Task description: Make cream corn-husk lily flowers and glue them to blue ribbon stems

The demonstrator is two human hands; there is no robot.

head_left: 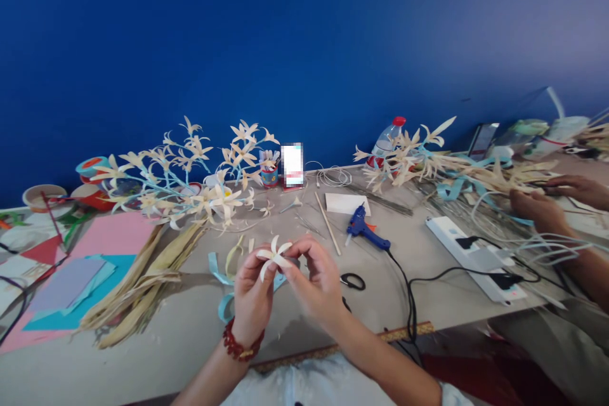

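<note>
A cream flower with narrow petals, made of what looks like dried husk, is held up over the near part of the table. My left hand pinches it from below and the left; a red beaded bracelet circles that wrist. Thumb and fingers of my right hand close on the flower's right side, at a petal. The flower's underside is hidden by my fingers. Light blue ribbon lies just left of my hands. Black-handled scissors are partly covered behind my right hand.
Finished flower branches stand at back left, above dried husks and coloured paper. A blue glue gun trails its cord towards a white power strip. At right, a co-worker's hands handle husk pieces. A phone leans centrally.
</note>
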